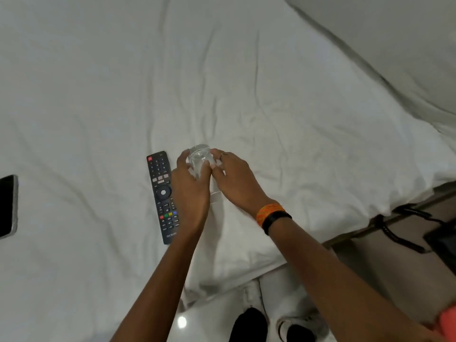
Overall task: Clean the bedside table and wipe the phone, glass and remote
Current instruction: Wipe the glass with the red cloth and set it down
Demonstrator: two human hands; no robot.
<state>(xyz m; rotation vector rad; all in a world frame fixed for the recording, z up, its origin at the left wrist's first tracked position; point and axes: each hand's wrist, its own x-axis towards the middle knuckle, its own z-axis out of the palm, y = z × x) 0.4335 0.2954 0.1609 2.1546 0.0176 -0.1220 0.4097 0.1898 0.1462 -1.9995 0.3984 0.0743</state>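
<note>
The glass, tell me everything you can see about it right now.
The glass is clear and colourless, and looks empty; one round end shows past the fingers. Both hands hold it over the white bedsheet, just right of the remote: the left hand grips one side, the right hand the other, hiding much of its wall. Whether it touches the sheet is unclear.

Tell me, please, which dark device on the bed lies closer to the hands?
The remote, with coloured buttons, beside the left hand; the phone lies far left.

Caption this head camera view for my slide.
Left hand and right hand grip a clear glass at the white bed, remote beside it, phone far left.
</note>
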